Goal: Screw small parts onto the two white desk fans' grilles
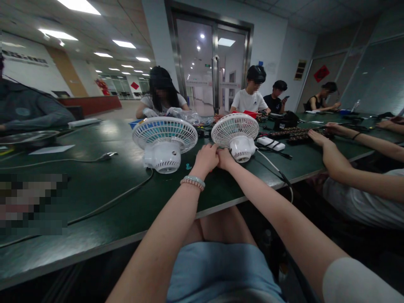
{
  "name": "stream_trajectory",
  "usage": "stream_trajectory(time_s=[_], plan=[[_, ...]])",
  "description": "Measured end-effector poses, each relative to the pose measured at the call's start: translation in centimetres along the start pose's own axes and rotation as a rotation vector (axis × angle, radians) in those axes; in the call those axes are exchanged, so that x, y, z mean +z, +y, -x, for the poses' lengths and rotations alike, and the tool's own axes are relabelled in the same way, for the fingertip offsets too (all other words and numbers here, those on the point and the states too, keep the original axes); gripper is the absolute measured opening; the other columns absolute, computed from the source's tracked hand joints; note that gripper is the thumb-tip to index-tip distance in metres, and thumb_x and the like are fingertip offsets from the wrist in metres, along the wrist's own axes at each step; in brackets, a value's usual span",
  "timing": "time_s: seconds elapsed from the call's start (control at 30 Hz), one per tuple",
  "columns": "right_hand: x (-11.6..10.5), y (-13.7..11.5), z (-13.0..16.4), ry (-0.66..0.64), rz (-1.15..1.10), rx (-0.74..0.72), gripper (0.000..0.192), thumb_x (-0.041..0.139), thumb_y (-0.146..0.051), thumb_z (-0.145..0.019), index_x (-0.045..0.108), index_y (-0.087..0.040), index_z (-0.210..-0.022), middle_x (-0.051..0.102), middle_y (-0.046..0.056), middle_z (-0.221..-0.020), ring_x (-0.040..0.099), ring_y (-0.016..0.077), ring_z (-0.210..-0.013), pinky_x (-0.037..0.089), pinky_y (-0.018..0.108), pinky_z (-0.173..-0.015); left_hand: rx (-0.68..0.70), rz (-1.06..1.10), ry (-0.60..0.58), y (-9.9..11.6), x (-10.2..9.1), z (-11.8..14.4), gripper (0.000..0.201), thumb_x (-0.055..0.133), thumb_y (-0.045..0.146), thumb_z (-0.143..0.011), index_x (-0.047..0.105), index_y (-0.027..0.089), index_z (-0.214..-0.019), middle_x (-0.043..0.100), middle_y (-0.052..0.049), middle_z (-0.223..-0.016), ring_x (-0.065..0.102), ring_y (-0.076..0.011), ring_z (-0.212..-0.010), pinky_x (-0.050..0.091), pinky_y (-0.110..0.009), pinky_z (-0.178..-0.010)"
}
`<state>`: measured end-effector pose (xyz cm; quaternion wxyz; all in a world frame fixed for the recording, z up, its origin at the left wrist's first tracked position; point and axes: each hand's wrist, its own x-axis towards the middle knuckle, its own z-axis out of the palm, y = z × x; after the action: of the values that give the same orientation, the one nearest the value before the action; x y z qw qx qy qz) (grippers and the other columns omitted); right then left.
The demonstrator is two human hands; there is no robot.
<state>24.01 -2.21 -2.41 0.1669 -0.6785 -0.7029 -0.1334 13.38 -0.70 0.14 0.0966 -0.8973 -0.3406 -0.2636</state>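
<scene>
My left hand (206,158), with bracelets at the wrist, and my right hand (225,159) meet at the table between two white fans. Their fingers curl in together, and whatever they hold is hidden behind them. A larger fan (166,147) lies to the left, its grille tilted back and its motor housing toward me. Close beside my right hand is a smaller fan (242,145), tipped the same way. A small teal piece (188,166) lies just left of my left hand.
The green table (126,210) carries a grey cable (110,207) and a plug (109,156) on the left. A white power strip (271,143) with black cord lies right of the small fan. A neighbour's hands (318,136) handle dark strips at right. Several people sit opposite.
</scene>
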Motion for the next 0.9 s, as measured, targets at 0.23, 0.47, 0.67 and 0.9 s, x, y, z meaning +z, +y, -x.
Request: stream_trajectory(time_s=[0.23, 0.47, 0.67, 0.9], plan=[[-2.3, -0.3, 0.7, 0.455, -0.147, 0.106, 0.025, 0.037, -0.012, -0.082, 0.056, -0.013, -0.098, 0.059, 0.011, -0.095, 0.049, 0.022, -0.095, 0.036, 0.034, -0.086, -0.023, 0.099, -0.098, -1.4, 0.9, -0.3, 0.032, 0.044, 0.018, -0.078, 0.052, 0.013, -0.109, 0.059, -0.013, -0.105, 0.056, -0.0222, -0.098, 0.045, -0.032, -0.085], [-6.3, 6.3, 0.5, 0.933, -0.132, 0.113, 0.018, 0.039, -0.018, -0.079, 0.051, -0.015, -0.091, 0.052, 0.011, -0.097, 0.045, 0.0233, -0.099, 0.033, 0.042, -0.09, 0.125, 0.117, -0.266, -1.4, 2.4, -0.4, 0.051, 0.046, 0.018, -0.075, 0.045, 0.015, -0.126, 0.049, -0.011, -0.129, 0.046, -0.0209, -0.118, 0.036, -0.029, -0.1], [-5.5, 12.9, 2.0, 1.198, -0.19, 0.576, 0.025, 0.038, -0.016, -0.074, 0.045, -0.017, -0.097, 0.047, 0.012, -0.103, 0.043, 0.0252, -0.104, 0.031, 0.048, -0.09, 0.131, 0.079, -0.349, -1.0, 2.5, -0.6, 0.049, 0.045, 0.011, -0.071, 0.052, 0.014, -0.12, 0.053, -0.011, -0.124, 0.05, -0.0198, -0.113, 0.038, -0.027, -0.097], [-2.6, 13.8, 2.6, 1.011, -0.229, 0.858, 0.027, 0.04, -0.014, -0.072, 0.046, -0.016, -0.098, 0.048, 0.013, -0.107, 0.042, 0.0275, -0.108, 0.033, 0.046, -0.09, 0.067, 0.03, -0.378, -0.2, 1.6, -0.2, 0.037, 0.048, 0.014, -0.073, 0.061, 0.015, -0.107, 0.062, -0.012, -0.107, 0.058, -0.0215, -0.1, 0.044, -0.03, -0.089]])
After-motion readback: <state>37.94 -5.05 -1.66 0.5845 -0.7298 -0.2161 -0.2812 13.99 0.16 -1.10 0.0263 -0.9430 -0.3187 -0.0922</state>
